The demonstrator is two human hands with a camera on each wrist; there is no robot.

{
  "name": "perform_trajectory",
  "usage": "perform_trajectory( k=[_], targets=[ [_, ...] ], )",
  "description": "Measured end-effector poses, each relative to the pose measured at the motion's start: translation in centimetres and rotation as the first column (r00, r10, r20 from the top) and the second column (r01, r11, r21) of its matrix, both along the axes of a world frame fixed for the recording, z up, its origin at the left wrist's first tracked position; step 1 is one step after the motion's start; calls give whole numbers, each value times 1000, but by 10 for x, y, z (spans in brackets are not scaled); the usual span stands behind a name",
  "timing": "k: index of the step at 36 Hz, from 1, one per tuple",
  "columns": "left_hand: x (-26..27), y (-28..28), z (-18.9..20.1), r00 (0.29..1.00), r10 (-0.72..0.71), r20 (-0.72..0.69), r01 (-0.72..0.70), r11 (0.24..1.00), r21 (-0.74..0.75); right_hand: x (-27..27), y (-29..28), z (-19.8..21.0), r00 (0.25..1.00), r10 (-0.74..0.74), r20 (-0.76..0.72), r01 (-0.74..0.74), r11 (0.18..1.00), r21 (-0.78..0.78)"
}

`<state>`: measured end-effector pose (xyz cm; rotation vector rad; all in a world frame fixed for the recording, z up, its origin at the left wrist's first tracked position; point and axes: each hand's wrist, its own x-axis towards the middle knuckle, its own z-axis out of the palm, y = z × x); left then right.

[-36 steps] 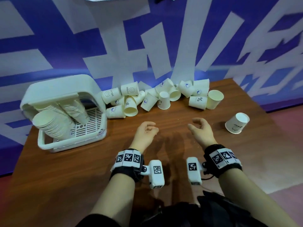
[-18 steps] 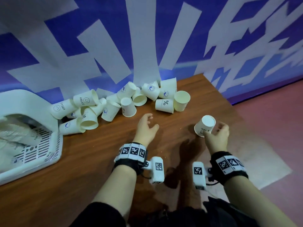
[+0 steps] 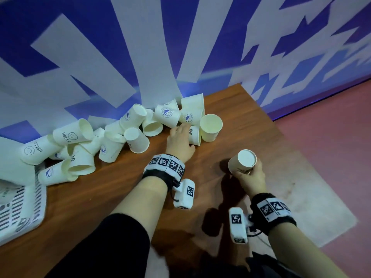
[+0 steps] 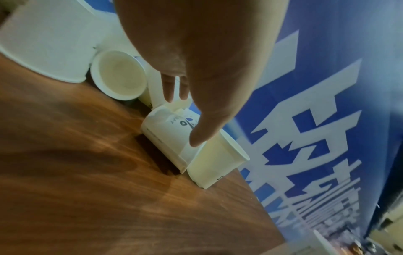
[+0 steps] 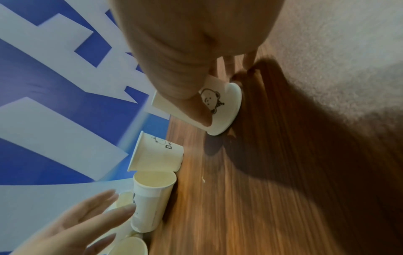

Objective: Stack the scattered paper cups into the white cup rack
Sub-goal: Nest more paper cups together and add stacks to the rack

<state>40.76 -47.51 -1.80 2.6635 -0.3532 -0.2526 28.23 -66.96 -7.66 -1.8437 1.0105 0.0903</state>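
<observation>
Mostly the brown wooden table (image 3: 230,109) fills the view, with a blue and white patterned wall (image 3: 140,47) behind it. At the left edge stands the white plastic cup rack (image 3: 22,205), only partly visible. A heap of white paper cups (image 3: 112,137) lies along the wall. The left hand (image 3: 179,140), fingers straight, touches a lying cup with a percent sign (image 4: 170,138). The right hand (image 3: 251,178) grips a bear-printed paper cup (image 5: 220,107), bottom up, apart from the heap.
</observation>
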Motion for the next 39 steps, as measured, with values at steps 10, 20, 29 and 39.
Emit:
perform_trajectory(
  k=[10,20,29,39],
  targets=[
    [6,-11,-16,999,-34,26,27,972,232,5,0,-5,998,8,57,-6,1000,-29],
    [-19,-1,-21,993,-59,100,20,936,353,-3,2,-8,994,-28,105,22,998,50],
    [-43,26,-6,961,209,-184,-196,977,84,-7,26,32,963,24,270,-60,990,127],
    [-78,82,16,858,359,-367,-493,775,-395,-12,66,49,936,161,312,-241,941,237]
  ],
)
